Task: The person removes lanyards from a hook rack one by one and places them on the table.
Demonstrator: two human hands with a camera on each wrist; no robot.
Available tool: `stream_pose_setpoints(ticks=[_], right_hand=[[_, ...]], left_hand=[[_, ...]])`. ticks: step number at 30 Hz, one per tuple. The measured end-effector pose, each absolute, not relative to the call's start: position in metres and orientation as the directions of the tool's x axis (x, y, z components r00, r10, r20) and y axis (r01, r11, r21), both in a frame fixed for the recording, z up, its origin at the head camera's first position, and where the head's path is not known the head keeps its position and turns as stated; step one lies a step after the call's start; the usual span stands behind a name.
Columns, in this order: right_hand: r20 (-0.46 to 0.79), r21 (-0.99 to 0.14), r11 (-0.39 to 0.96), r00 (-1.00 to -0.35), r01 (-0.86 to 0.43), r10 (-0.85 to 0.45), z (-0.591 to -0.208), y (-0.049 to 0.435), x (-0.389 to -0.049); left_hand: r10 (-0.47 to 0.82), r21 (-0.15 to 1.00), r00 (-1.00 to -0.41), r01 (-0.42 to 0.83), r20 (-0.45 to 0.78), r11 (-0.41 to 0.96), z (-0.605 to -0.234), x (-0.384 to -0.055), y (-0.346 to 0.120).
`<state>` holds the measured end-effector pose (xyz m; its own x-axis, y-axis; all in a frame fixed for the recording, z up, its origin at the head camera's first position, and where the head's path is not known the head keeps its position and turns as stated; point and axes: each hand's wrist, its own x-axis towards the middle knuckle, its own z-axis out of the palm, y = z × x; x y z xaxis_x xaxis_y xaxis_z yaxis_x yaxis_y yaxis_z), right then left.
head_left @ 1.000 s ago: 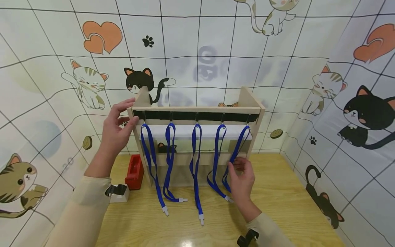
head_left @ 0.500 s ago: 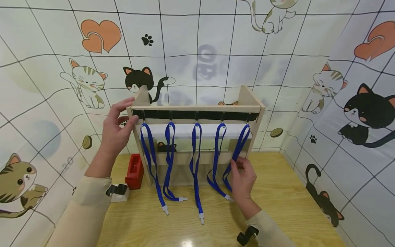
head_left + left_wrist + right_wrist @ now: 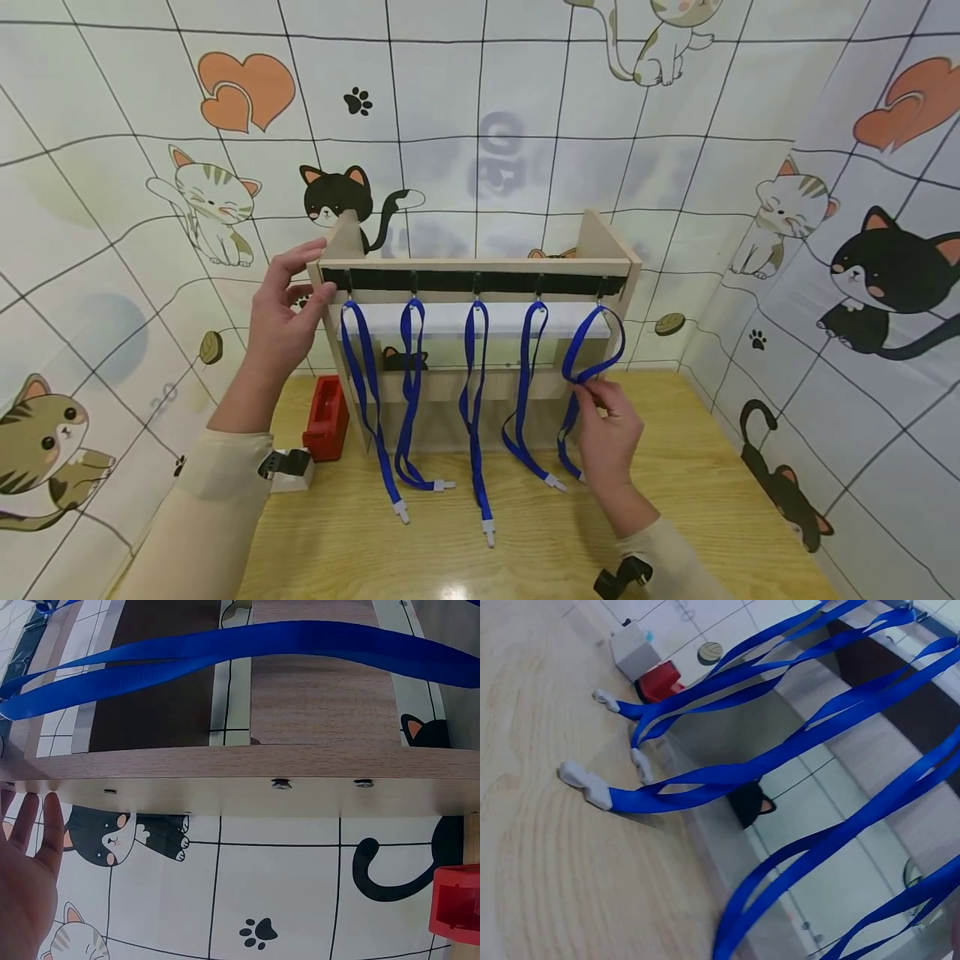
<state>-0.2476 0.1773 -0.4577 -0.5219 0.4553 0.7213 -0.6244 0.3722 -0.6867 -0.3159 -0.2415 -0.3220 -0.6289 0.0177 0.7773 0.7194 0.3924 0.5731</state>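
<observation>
A wooden rack [image 3: 442,265] carries a row of blue lanyards on small hooks along a black strip [image 3: 450,282]. My left hand [image 3: 283,308] rests at the rack's upper left corner, thumb by the front edge; in the left wrist view its straight fingers [image 3: 52,832] touch the outer side panel. The rightmost lanyard [image 3: 572,350] is pinched between thumb and fingers of my right hand [image 3: 611,433], below a wide round loop. Its upper end stays on the hook, and its lower end trails behind the hand. The middle lanyard [image 3: 474,417] hangs down with its white clip [image 3: 489,533] over the table.
At the rack's left stands a red tape-dispenser-like holder [image 3: 327,417], with a small white box [image 3: 291,473] in front of it. The rack stands on a wood-grain table [image 3: 705,492]. A cat-printed grid backdrop [image 3: 480,92] encloses the back and sides.
My right hand has shifted a little to the right, and the rightmost lanyard's upper part has spread from a narrow strip into a round loop. The left hand stays in place.
</observation>
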Motion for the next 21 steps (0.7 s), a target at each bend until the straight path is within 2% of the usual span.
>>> stream_pose_setpoints(ticks=[6,11,21], right_hand=[[0.743,-0.667,0.409,-0.52,-0.623,0.421,-0.429,0.186,-0.235],[0.742,-0.669,0.418,-0.517,-0.615,0.427,-0.416,0.199,-0.239],[0.778,-0.625,0.472,-0.443,-0.622,0.446,-0.396,0.235,-0.261]], left_hand=[[0.007,0.584,-0.636,0.713,0.772,0.388,-0.323,-0.316,-0.242],[0.004,0.587,-0.637,0.714,0.771,0.382,-0.324,-0.315,-0.242],[0.001,0.595,-0.643,0.709,0.766,0.379,-0.324,-0.316,-0.24]])
